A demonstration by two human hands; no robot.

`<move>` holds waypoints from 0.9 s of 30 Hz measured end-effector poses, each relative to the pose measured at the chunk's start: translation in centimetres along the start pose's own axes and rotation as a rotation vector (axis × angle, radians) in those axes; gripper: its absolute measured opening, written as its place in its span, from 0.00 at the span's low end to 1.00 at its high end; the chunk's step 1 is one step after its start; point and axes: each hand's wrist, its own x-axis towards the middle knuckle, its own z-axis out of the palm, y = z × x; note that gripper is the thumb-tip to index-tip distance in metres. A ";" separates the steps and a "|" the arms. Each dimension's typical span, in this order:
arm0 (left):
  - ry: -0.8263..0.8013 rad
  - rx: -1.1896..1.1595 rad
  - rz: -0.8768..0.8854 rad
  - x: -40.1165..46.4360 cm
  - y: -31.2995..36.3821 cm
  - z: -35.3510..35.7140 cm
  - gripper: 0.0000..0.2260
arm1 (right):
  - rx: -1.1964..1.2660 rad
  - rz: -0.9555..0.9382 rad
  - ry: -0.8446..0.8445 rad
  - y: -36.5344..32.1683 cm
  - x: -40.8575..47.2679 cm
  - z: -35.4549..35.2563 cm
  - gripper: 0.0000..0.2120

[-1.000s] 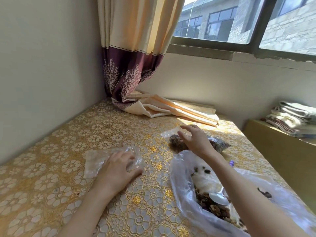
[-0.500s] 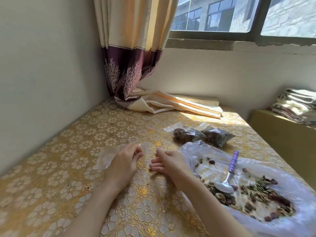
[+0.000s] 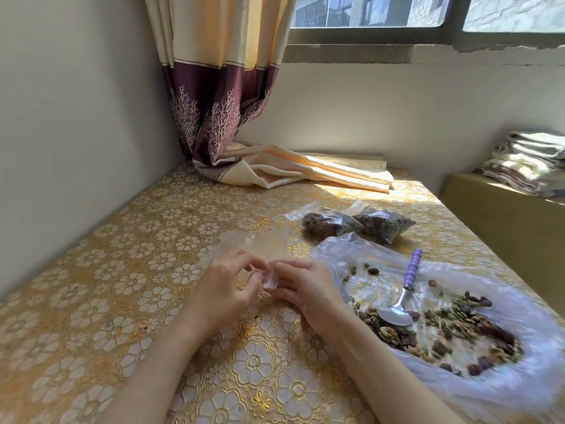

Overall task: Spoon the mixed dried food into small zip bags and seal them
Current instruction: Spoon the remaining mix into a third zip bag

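An empty clear zip bag (image 3: 260, 243) lies on the gold flowered tablecloth (image 3: 107, 286). My left hand (image 3: 226, 286) and my right hand (image 3: 305, 289) meet at its near edge, and both pinch that edge between fingertips. To the right, a large clear plastic sheet (image 3: 504, 377) carries the mixed dried food (image 3: 452, 328). A spoon with a purple handle (image 3: 406, 289) rests in the food, bowl toward me. Two filled small zip bags (image 3: 330, 223) (image 3: 385, 223) lie side by side behind the sheet.
A cream and purple curtain (image 3: 220, 102) hangs in the far corner, and its hem lies on the table (image 3: 305, 172). A wall runs along the left. Folded cloths (image 3: 532, 163) are stacked on a lower surface at the right.
My right hand left the filled bags and came back beside my left hand. Both hands now pinch the empty bag's near edge, where earlier my left hand lay flat on it.
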 end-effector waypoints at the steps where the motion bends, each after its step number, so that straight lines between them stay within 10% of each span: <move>1: 0.011 -0.028 -0.024 0.0 0.2 0.0 0.04 | -0.036 -0.025 0.006 0.3 0.0 0.1 0.05; 27: 0.038 -0.633 -0.520 0.5 0.7 -0.2 0.02 | -0.627 -0.268 -0.011 1.1 -0.3 0.7 0.11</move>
